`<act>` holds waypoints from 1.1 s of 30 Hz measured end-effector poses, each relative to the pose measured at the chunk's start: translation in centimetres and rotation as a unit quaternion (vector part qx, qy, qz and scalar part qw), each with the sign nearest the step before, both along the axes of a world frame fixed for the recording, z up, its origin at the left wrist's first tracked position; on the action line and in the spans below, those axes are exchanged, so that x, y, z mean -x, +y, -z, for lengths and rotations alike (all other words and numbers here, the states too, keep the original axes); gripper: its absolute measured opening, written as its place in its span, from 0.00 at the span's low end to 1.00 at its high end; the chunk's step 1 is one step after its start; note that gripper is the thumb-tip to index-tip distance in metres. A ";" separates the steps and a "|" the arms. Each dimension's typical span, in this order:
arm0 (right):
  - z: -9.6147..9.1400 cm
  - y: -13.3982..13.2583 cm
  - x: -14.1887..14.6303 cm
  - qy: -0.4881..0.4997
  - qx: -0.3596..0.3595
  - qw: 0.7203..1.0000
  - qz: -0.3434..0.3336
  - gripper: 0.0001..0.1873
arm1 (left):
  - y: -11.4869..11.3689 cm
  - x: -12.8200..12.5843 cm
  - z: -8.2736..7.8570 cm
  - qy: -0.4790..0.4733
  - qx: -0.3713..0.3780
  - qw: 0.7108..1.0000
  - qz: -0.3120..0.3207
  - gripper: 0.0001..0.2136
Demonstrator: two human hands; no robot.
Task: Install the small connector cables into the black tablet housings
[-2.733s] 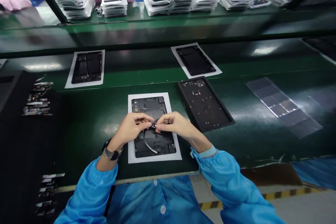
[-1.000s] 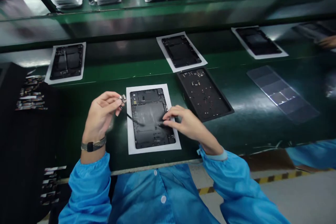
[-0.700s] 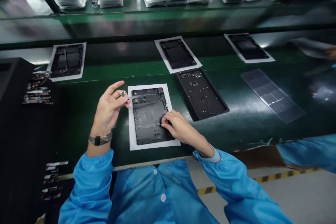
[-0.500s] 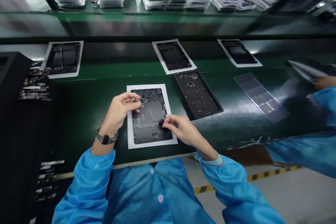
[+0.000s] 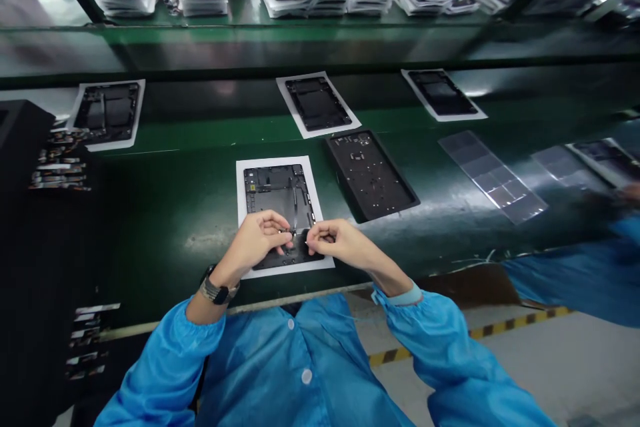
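Before me a black tablet housing (image 5: 270, 197) lies on a white paper sheet (image 5: 241, 213). My left hand (image 5: 263, 237) is over its lower half, with thumb and forefinger pinched on one end of a thin flex cable (image 5: 295, 203). The cable's dark strip runs up across the housing from those fingers. At the housing's lower right edge, my right hand (image 5: 340, 240) has its fingertips pressed together. Whatever small thing they hold is hidden. The two hands are close but apart.
Right of the housing sits a black tray (image 5: 375, 177) with small screws. Beyond it lie clear plastic sheets (image 5: 493, 177). More housings on paper (image 5: 320, 103) line the back belt. Several flex cables hang on a black box (image 5: 25, 227) at left. A co-worker's sleeve (image 5: 575, 287) shows at right.
My left hand has moved down and right from the housing's top, and the flex cable now stretches across the housing. My right hand has hardly moved. The co-worker's housing has come lower at right.
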State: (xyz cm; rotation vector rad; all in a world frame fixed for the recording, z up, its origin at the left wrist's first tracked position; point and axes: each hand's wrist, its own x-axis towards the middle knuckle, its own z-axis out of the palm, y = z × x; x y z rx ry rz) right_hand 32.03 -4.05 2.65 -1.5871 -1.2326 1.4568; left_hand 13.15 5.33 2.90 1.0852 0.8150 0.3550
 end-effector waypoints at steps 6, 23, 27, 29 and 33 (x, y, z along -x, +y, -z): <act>0.4 0.1 0.3 -0.025 -0.047 0.998 -0.024 0.08 | -1.5 -0.5 1.4 -0.003 0.039 0.999 0.011 0.09; 0.3 0.3 -0.6 -0.030 -0.013 0.997 -0.071 0.12 | -0.8 -0.7 0.9 0.025 0.033 0.998 0.042 0.12; 0.3 0.1 -0.5 -0.044 -0.029 0.996 -0.066 0.13 | -0.9 -0.8 1.1 0.034 0.030 0.998 0.041 0.12; 0.3 0.0 -0.5 -0.051 -0.037 0.996 -0.065 0.13 | -1.0 -0.7 1.1 0.037 0.029 0.998 0.042 0.13; 0.6 -0.1 -0.5 -0.052 -0.055 0.994 -0.073 0.14 | -0.9 -0.7 1.0 0.035 0.035 0.997 0.055 0.13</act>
